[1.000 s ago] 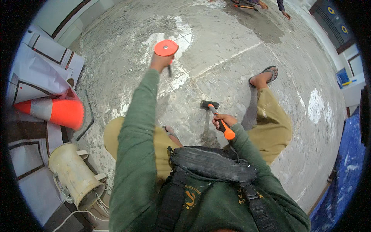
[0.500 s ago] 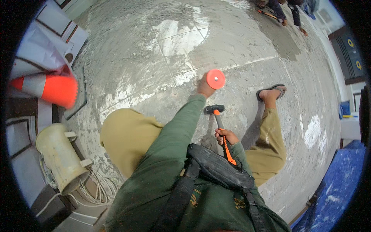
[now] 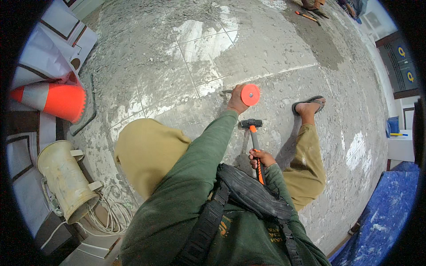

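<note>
My left hand point(image 3: 238, 99) is closed around a chisel point(image 3: 251, 95) with a round red hand guard; its dark tip pokes out on the left, close to the rough floor. The fingers lie partly behind the guard. My right hand point(image 3: 262, 158) grips the grey, orange and black handle of a club hammer point(image 3: 254, 133). The black hammer head point(image 3: 251, 123) is just below the chisel guard in the view, apart from it. Beneath both hands lies a grey tiled floor point(image 3: 208, 104) with chipped mortar and white patches.
An orange traffic cone point(image 3: 66, 101) lies at the left, above a dirty cream cylinder point(image 3: 66, 181) and a coiled white cable point(image 3: 114, 215). A blue tarp point(image 3: 384, 213) covers the right edge. At the far right, an orange-handled tool point(image 3: 307, 17) lies near another person's hand point(image 3: 313, 4).
The chisel tip now shows beside my left hand, whose grip stays closed. The hammer has shifted slightly to the right. The other person's arms have moved away from the orange-handled tool.
</note>
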The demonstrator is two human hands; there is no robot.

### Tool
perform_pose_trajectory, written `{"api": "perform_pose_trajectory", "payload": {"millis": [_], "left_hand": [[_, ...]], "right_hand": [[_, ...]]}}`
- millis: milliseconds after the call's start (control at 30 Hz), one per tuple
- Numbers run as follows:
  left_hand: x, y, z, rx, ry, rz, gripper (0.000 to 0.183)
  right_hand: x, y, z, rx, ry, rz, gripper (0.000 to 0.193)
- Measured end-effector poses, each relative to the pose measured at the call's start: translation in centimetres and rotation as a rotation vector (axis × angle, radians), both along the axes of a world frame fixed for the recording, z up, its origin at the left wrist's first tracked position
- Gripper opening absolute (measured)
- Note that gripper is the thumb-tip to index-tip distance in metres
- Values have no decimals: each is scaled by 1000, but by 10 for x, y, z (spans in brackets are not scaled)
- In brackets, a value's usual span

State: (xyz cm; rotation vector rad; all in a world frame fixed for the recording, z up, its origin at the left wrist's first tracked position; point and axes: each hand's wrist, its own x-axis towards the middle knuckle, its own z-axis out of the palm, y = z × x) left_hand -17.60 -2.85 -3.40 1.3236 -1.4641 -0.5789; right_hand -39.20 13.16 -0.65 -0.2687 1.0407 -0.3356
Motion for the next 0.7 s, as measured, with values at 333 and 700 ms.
{"api": "perform_pose_trajectory", "payload": {"millis": [333,700], "left_hand": [[21,-5,-9,-10,68,80,29],[12,-8,13,171,200,-73,47]], "right_hand": [[22,-2,26,-303,330,86,13],[53,-29,217,-1156,534,-281,21]]}}
